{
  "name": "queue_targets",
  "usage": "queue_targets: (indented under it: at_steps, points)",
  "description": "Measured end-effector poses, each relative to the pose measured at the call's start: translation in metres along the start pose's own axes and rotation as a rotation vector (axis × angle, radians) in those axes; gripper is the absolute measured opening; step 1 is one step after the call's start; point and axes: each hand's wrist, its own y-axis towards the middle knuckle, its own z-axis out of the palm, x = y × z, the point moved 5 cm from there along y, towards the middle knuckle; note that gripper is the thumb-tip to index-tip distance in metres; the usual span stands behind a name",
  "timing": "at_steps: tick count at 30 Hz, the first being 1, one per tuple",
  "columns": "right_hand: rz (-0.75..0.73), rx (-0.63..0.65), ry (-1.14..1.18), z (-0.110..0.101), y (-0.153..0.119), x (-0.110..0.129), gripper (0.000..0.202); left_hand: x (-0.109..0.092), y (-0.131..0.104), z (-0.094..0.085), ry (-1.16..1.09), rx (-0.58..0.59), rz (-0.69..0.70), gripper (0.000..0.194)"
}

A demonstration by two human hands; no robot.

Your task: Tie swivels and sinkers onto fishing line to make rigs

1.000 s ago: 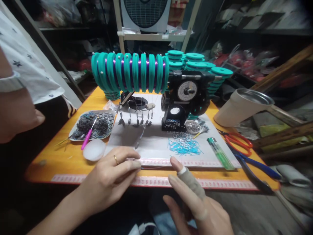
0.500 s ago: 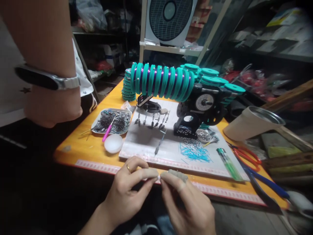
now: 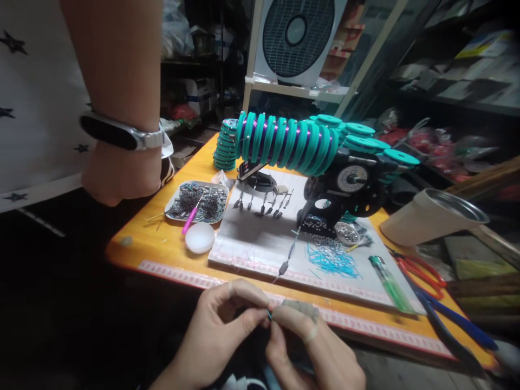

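Just off the front edge of the yellow table (image 3: 134, 238), my left hand (image 3: 227, 330) and my right hand (image 3: 311, 338) meet with pinched fingertips. Between them is a tiny blue piece (image 3: 268, 314), mostly hidden by the fingers. My right forefinger has wrappings on it. Above the hands, a thin line carries a dark weight (image 3: 283, 268) over the white board (image 3: 247, 244). Light blue sticks (image 3: 335, 260) and small silver beads (image 3: 325, 244) lie on the board's right part, beside a green lighter (image 3: 392, 284).
Teal spools (image 3: 288, 141) stand behind on a black machine (image 3: 345, 184). At left are a tray of metal parts (image 3: 170, 208), a magenta-handled tool (image 3: 193, 216) and a white bowl (image 3: 200, 238). Pliers (image 3: 459, 319) lie right. Another person's arm (image 3: 122, 70) hangs at left.
The camera view has shifted, so the table sits further right and slightly lower. The dark weight on the line has swung right and down, and a blue piece now shows between my fingertips.
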Motion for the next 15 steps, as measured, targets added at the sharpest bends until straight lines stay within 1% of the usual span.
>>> queue_targets:
  at_steps: [2,4,5,8,11,13,15]
  points:
    - [0.002,-0.002,0.0,0.0,0.001,0.001,0.023,0.004,0.001,0.0,-0.071,-0.042,-0.029,0.015]
    - [-0.001,0.003,0.007,0.0,0.001,0.001,0.023,0.006,0.001,-0.001,-0.048,-0.102,-0.009,0.028]
    - [-0.003,0.011,0.012,0.001,0.002,0.0,0.023,0.006,0.0,-0.002,-0.002,-0.129,0.018,0.033]
    - [-0.021,0.042,0.005,0.002,0.002,-0.003,0.022,0.003,-0.006,-0.005,0.255,-0.163,0.183,0.039]
    - [-0.041,0.084,0.025,0.002,0.002,-0.006,0.022,-0.004,-0.015,-0.003,0.542,-0.137,0.378,0.044]
    - [-0.025,0.115,0.068,0.003,0.003,-0.007,0.022,-0.006,-0.018,-0.001,0.636,-0.108,0.448,0.044]
    - [0.005,0.134,0.107,0.005,0.005,-0.009,0.022,-0.006,-0.019,0.0,0.65,-0.092,0.468,0.045]
